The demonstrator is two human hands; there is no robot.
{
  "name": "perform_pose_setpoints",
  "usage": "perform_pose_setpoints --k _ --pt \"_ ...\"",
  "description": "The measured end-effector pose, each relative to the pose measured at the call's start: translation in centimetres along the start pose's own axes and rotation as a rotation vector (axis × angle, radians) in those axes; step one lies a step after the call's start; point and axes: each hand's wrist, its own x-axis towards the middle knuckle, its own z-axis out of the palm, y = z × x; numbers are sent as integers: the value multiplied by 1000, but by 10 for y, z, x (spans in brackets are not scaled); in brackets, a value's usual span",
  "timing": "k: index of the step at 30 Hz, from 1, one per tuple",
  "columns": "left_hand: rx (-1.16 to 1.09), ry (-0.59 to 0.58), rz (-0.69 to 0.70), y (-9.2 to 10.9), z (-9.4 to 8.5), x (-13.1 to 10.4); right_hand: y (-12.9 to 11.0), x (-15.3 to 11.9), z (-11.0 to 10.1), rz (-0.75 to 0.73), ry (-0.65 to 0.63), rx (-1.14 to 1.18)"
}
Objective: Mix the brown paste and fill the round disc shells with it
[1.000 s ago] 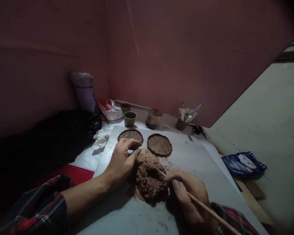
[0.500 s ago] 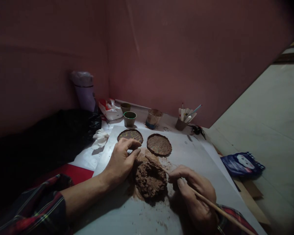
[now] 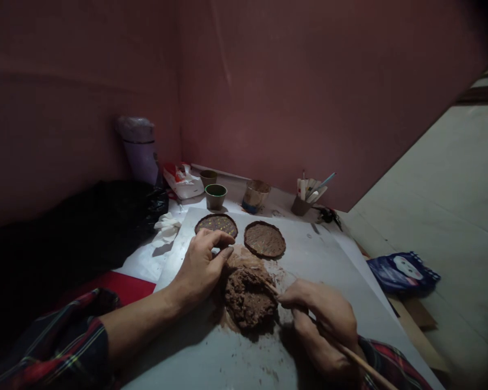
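Observation:
A rough lump of wet brown clay-like material (image 3: 250,306) lies on the white board, with a hollow in its upper side. My right hand (image 3: 323,325) grips a long thin wooden stick (image 3: 355,357), whose tip rests in the upper part of the lump. To the lump's upper left, my left hand (image 3: 203,265) is held with thumb and forefinger curved and a gap between them, nothing visible in it. Past that hand sit two flat round brown discs with raised rims: a yellow-speckled disc (image 3: 215,221), partly hidden by the fingers, and a plainer disc (image 3: 265,240).
Behind the board (image 3: 329,271) stand a green-rimmed cup (image 3: 216,197), a smeared clear cup (image 3: 256,196) and a holder of pens and brushes (image 3: 301,206). Crumpled tissue (image 3: 167,227) and a black plastic bag (image 3: 106,222) are at left. A blue packet (image 3: 404,273) lies at right.
The stick's tip has moved from the lump's far upper edge down and right into its top. My right hand has shifted slightly; my left hand has stayed still.

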Motion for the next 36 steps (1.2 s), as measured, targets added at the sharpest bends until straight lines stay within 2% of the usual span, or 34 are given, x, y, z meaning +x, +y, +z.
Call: perform_pose_setpoints --k 2,7,13,25,30,36 --pt "-7 -1 1 1 0 0 -1 0 0 -24 49 -7" --pt "-22 4 7 1 0 1 -14 0 -4 121 81 -48" --pt "-30 -15 -2 1 0 1 -13 -10 -1 270 231 -4" --pt "-33 -16 -4 1 0 1 -9 -10 -5 450 193 243" --pt "-28 -17 -5 1 -1 0 -8 -8 -6 487 151 278" --pt "-27 -15 2 2 0 1 -3 -17 -5 676 334 446"
